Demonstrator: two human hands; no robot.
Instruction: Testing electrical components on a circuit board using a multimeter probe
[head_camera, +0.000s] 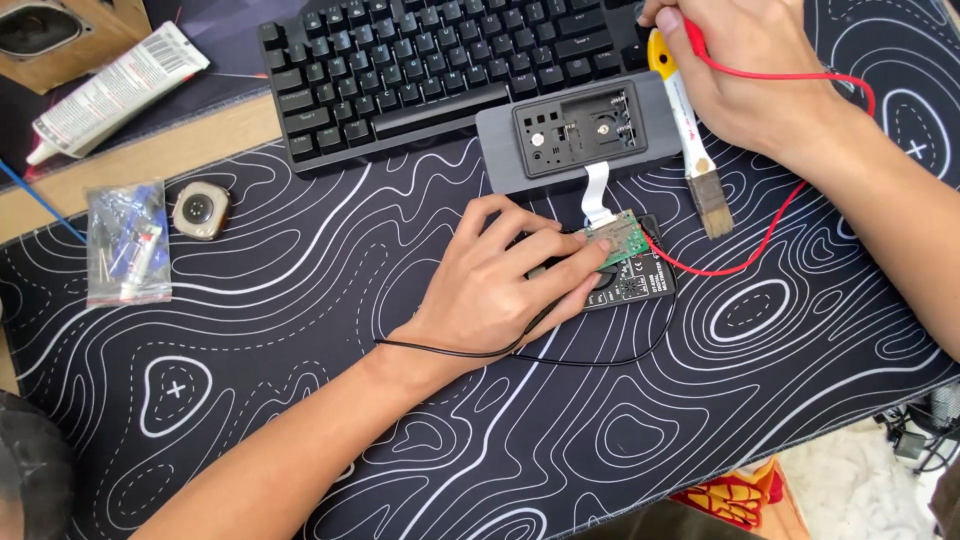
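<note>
Left hand (497, 290) beside keyboard (440, 70), brush (690, 140)

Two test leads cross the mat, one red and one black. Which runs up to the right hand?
The red lead: it runs to the right hand.

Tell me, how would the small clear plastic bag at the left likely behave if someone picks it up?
The clear bag looks thin and floppy, so it would probably sag. The small parts inside seem loose and may slide to one end. It appears light, and likely shifts easily on the desk mat.
</note>
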